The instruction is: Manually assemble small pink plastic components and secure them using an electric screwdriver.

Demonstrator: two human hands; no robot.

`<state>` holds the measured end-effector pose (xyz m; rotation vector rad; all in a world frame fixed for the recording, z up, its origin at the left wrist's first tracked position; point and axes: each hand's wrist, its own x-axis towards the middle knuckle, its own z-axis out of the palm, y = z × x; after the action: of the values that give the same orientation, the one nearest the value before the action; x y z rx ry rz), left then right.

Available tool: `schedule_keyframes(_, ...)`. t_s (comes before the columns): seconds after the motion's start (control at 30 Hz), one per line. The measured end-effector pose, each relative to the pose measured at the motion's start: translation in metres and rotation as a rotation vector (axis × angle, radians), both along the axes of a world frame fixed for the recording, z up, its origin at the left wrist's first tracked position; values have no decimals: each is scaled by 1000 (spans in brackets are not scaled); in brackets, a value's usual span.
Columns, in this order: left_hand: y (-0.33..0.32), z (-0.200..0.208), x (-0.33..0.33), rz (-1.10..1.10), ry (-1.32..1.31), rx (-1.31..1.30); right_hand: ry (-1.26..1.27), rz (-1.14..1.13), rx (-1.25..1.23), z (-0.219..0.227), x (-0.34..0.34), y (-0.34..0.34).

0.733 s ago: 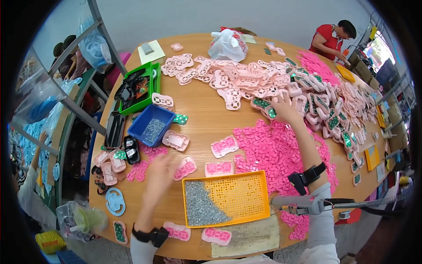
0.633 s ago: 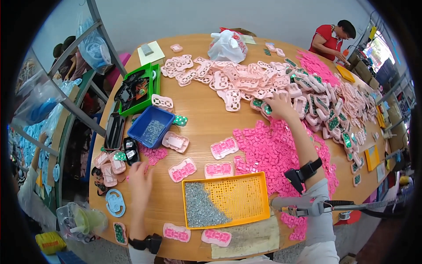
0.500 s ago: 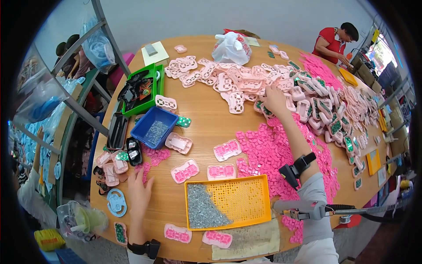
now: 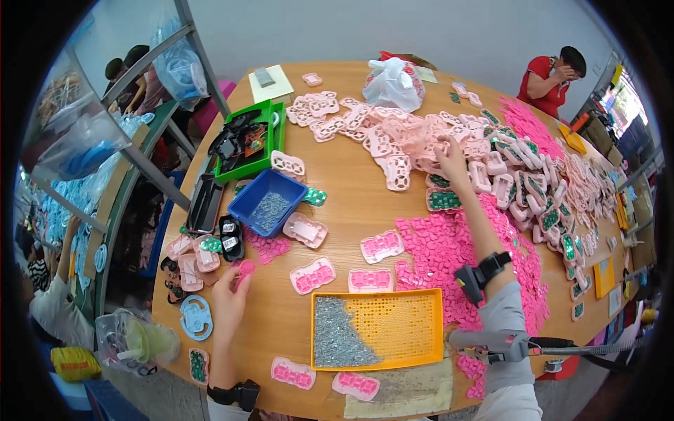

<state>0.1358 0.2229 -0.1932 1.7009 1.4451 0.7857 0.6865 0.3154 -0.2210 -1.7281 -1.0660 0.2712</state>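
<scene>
My left hand [image 4: 229,291], at the near left of the table, pinches a small bright pink plastic piece [image 4: 245,268] between thumb and fingers. Beside it lie a blue toy steering wheel [image 4: 196,318] and a small heap of pink pieces [image 4: 270,247]. Farther off, my right hand [image 4: 455,163] reaches into the pile of light pink plastic shells [image 4: 393,140], its curled fingers on one shell; the fingertips are partly lost among the shells. Just below that hand are shells with green circuit boards [image 4: 444,201]. Bright pink pieces [image 4: 439,245] spread under my right forearm.
A yellow tray [image 4: 437,330] with small metal screws stands in front of me, several pink-filled shells [image 4: 313,275] around it. At left are a blue bin [image 4: 234,208] of screws and a green crate [image 4: 276,151]. An electric screwdriver [image 4: 491,344] hangs near my right arm. A co-worker [image 4: 551,84] sits far right.
The whole view has shifted slightly. My left hand, empty before, now holds a pink piece. My right hand stays at the shell pile. The co-worker has raised a hand to the head.
</scene>
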Motion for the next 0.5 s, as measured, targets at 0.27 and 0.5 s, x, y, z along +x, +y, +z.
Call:
schedule_keyframes(0.27,-2,32,76,-148,-706,-270,376,434,-223,60,-101,-96)
schedule_keyframes(0.5,-8,57,163,-334,-413,-75,726,711,-352,74,-161,-142)
